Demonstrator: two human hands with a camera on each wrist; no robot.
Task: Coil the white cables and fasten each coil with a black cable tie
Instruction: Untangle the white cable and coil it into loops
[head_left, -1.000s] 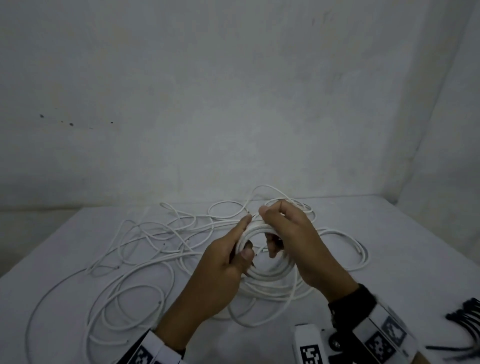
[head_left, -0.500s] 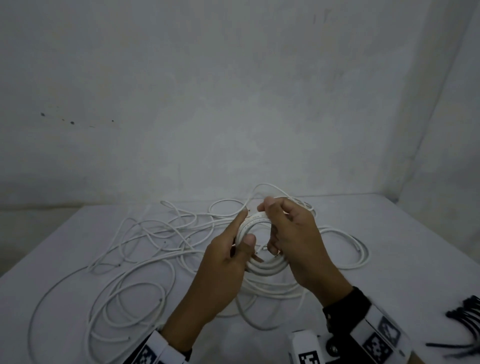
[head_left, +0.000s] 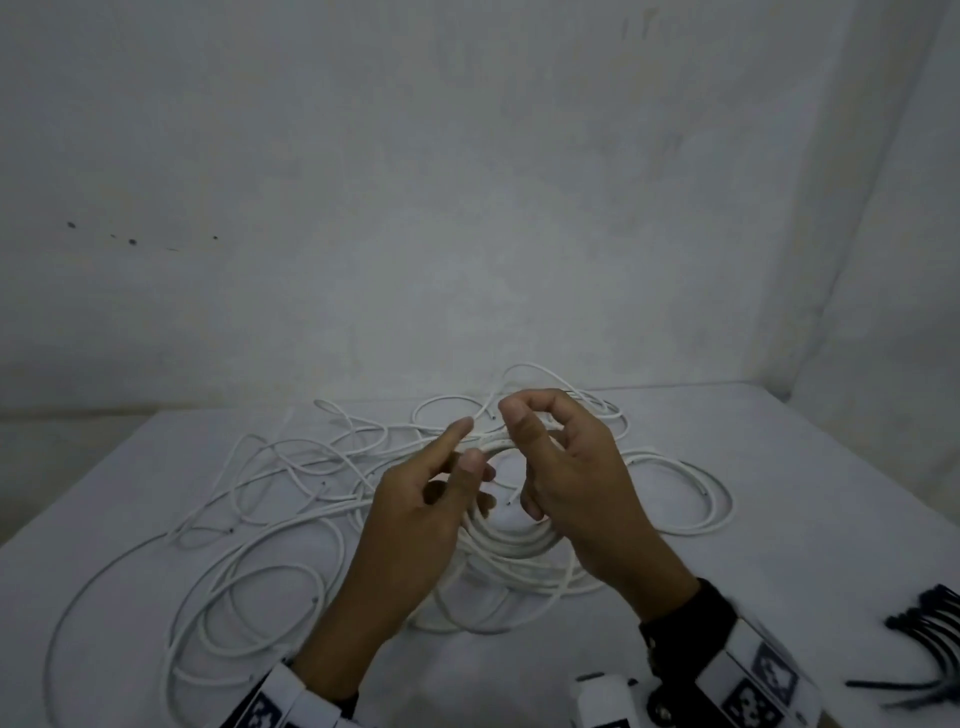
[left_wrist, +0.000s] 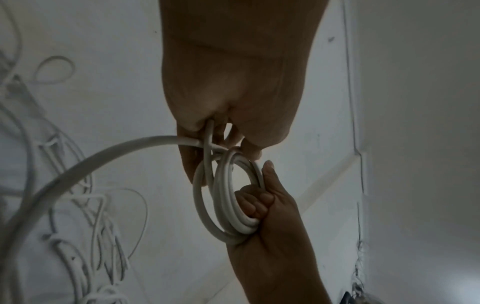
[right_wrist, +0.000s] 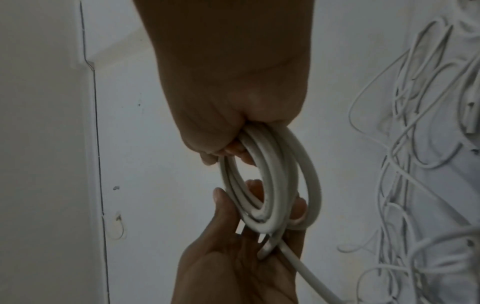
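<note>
The small white coil (left_wrist: 228, 197) hangs mid-frame between my hands, above the table (head_left: 779, 467). My right hand (left_wrist: 267, 222) clenches its turns; my left hand (head_left: 415, 514) pinches the strand feeding in from the loose cables (head_left: 270, 499) at left. I judge I'm mid-coiling: next I must lay another turn without slackening. The black cable ties (head_left: 930, 618) wait at the lower right edge.
</note>
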